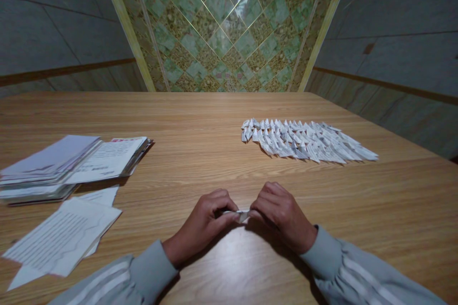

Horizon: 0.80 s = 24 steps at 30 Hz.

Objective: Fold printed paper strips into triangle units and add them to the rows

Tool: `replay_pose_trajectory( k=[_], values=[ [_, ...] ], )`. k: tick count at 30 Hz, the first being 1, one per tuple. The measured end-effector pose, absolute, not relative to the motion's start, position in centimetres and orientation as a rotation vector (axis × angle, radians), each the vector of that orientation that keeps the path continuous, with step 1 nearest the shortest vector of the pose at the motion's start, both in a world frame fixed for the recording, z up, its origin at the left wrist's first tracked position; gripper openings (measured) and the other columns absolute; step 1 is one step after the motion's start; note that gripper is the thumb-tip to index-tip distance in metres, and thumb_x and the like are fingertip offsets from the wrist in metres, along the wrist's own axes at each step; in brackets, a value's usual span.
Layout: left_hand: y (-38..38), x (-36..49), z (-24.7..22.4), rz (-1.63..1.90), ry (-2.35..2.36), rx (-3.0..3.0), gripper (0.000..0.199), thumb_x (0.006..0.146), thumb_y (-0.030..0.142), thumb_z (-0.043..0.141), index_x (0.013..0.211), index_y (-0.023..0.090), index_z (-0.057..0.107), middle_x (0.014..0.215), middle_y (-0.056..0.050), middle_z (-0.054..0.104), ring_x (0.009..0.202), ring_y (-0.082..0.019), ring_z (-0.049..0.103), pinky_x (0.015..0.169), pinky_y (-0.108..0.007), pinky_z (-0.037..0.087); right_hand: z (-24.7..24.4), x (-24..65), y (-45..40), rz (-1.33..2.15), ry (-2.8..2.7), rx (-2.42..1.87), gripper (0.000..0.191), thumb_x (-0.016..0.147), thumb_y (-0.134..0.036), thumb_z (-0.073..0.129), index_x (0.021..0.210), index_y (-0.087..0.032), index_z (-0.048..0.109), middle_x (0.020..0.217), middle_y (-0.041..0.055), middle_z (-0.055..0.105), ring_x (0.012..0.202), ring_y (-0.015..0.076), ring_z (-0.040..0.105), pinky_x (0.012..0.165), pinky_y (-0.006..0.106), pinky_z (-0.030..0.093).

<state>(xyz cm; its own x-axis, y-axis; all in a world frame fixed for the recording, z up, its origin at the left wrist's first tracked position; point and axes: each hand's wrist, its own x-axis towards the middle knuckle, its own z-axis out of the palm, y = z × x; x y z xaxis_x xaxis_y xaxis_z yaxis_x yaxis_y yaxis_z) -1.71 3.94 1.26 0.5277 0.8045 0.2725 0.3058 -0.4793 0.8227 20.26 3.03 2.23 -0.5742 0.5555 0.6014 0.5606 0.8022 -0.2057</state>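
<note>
A small piece of folded paper [243,217] is pinched between my two hands, just above the table near its front. My left hand [209,214] grips its left end between thumb and curled fingers. At the right end, my right hand [281,212] is closed on the same paper. Only a short whitish-grey stretch shows between the fingertips; the rest is covered by my fingers. Beyond my right hand, several folded paper boats [300,140] stand packed in rows, their pointed tops up.
On the left lie stacked papers and booklets [107,159]. In front of the stack are loose printed sheets [64,236], overlapping at angles. The wood-grain table [179,119] reaches back toward a green diamond-tiled wall [218,24].
</note>
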Motion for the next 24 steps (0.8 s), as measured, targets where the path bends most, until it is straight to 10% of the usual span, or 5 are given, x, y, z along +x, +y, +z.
replay_pose_trajectory(
  k=[24],
  values=[
    [4.66,-2.00,1.77,0.818,0.933,1.606,0.014,0.079,0.025,0.070,0.070,0.015,0.075,0.065,-0.002,0.068,0.061,-0.014,0.058,0.059,-0.023,0.041,1.69,19.81,2.36,0.361,-2.208,-0.872,0.034,0.102,-0.032,0.045,0.078,-0.015,0.062,0.069,0.0042,0.059,0.068,0.0165,0.049,0.062,0.028,0.034]
  ],
)
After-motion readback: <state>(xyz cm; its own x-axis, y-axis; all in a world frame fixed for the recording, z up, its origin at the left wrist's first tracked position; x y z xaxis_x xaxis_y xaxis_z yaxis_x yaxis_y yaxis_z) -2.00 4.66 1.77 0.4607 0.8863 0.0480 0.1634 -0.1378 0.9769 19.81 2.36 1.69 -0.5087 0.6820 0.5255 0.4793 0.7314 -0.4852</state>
